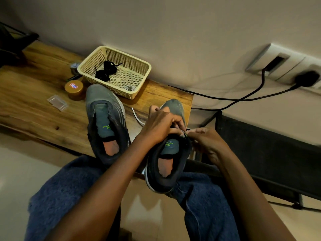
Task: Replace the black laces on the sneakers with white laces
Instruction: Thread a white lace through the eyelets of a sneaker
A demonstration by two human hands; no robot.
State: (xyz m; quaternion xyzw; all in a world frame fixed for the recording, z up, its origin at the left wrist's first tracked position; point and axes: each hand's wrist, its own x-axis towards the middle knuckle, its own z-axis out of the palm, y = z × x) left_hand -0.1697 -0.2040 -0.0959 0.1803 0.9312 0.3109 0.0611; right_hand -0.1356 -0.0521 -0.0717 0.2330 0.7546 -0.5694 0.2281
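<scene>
Two grey sneakers lie on the wooden table. The left sneaker (106, 126) has no lace in it. The right sneaker (171, 152) hangs over the table's front edge onto my lap. My left hand (161, 126) covers its eyelets, fingers curled and pinching at the lace. My right hand (206, 141) pinches at the same spot from the right side. A white lace (137, 117) trails on the table from under my left hand. Black laces (105, 71) lie bundled in the cream basket (139, 64), with another white lace (130, 88) coiled in its near corner.
A gold-lidded jar (75, 89) and a small clear plastic case (57, 102) sit left of the sneakers. Black cables (243, 100) run from wall sockets (284, 65) at the right. A dark bench or frame (260, 153) stands to the right of the table.
</scene>
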